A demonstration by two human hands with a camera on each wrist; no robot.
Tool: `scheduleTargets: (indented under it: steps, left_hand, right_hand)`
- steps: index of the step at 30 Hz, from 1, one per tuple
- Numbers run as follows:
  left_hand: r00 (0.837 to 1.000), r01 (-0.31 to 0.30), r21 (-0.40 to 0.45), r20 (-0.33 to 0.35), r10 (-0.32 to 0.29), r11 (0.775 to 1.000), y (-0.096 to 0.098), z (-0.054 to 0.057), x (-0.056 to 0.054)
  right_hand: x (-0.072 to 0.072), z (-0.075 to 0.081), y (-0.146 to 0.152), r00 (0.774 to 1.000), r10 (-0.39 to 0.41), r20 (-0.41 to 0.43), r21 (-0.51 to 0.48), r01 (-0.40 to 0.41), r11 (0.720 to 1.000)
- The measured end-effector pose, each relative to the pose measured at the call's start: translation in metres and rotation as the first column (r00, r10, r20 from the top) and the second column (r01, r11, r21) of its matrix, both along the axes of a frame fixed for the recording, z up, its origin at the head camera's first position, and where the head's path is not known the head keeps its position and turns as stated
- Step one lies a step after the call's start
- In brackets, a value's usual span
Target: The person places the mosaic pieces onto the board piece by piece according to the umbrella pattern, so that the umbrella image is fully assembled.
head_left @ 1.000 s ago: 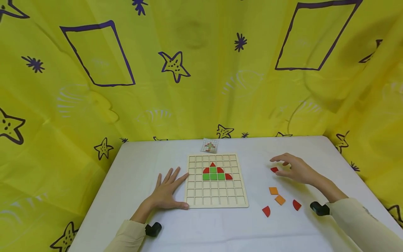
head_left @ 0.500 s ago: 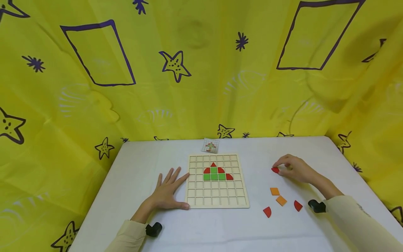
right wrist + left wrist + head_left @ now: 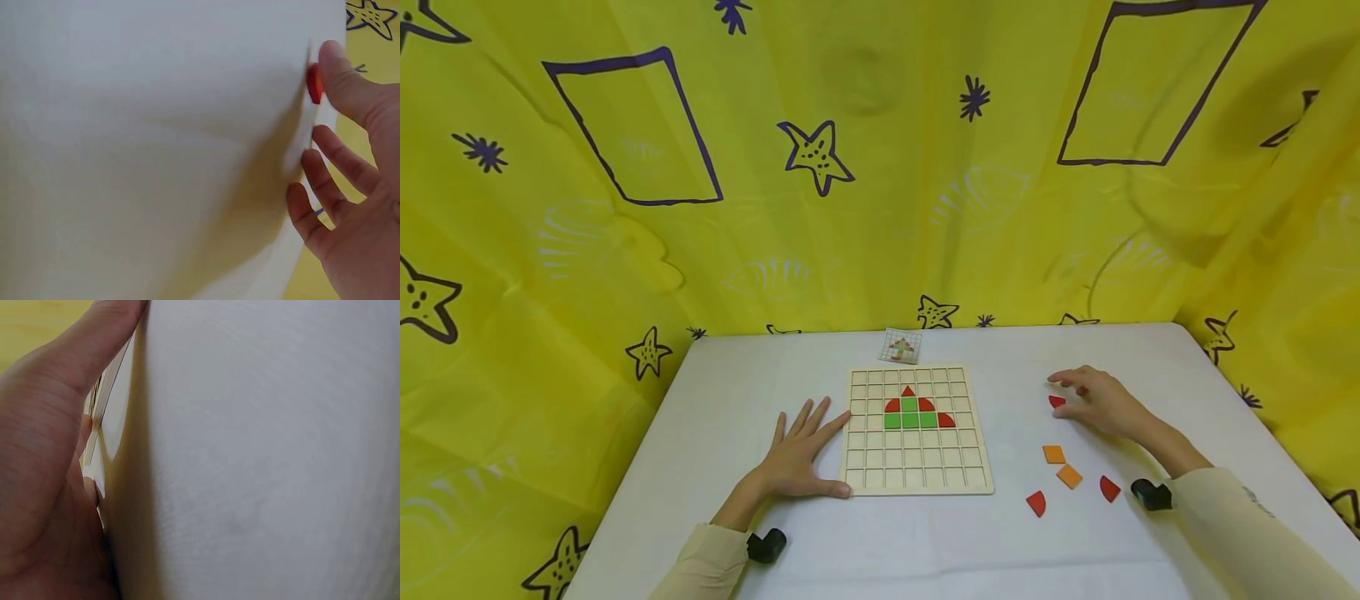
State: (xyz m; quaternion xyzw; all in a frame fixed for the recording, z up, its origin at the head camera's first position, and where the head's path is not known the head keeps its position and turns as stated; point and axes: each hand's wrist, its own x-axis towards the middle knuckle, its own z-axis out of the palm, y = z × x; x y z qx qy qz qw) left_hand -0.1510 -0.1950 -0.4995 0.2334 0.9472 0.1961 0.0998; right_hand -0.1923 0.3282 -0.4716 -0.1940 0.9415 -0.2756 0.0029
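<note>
White-covered table, wooden grid board in its middle; left hand splayed, gripping nothing, at board's left edge; right hand, toward table's right edge, just unpinched, fingers parted; red quarter-circle tile by its thumb looks turned, not lifted

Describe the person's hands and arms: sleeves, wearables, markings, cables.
The left hand and right hand are ungloved. The left sleeve and right sleeve are long and cream; the right one bears a greyish mark, too small to read. A small black unit sits at the left wrist, another at the right. No cables visible.
</note>
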Motion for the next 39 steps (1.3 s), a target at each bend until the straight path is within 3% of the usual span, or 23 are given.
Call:
scheduleTargets:
  steps: [7,11,25,39]
  left_hand:
    - [1.000,-0.007,-0.011,-0.002,0.007,1.000,0.000,0.001,0.000]
    - [1.000,-0.007,-0.013,-0.001,0.007,1.000,0.000,0.000,0.000]
    - [1.000,-0.007,-0.012,0.001,0.007,1.000,0.000,0.001,0.000]
    - [1.000,0.003,0.001,-0.005,-0.003,1.000,0.000,0.001,0.000]
  right_hand:
    - [0.001,0.004,0.010,0.990,0.134,-0.041,-0.015,-0.135,0.991]
    - [-0.001,0.002,0.010,0.984,0.165,-0.062,-0.028,-0.167,0.986]
    - [-0.001,-0.001,0.006,0.997,0.070,-0.042,-0.032,-0.071,0.997]
    - [0.002,0.004,-0.007,0.997,0.055,-0.059,-0.049,-0.058,0.997]
